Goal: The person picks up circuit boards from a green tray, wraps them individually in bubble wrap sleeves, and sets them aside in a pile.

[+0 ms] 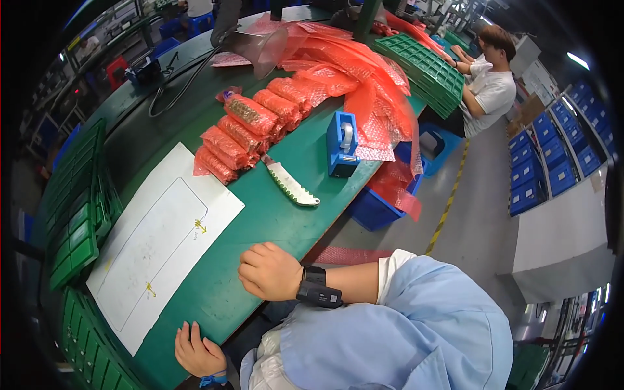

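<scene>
My left hand lies on the green table near the lower corner of a white paper sheet, fingers stretched and nothing in them. Further right, my right hand rests closed at the table's near edge, its fingers curled and no object showing. The white sheet carries a drawn outline and yellow arrow marks. Beyond my right hand lies a curved tool with a white handle and green bumps, its tip beside several rolls in red bubble wrap. A blue tape dispenser stands to its right.
Red bubble-wrap bags are heaped at the far end beside stacked green crates. More green crates stand along the left. A blue bin sits below the right edge. A person in white works at the far right.
</scene>
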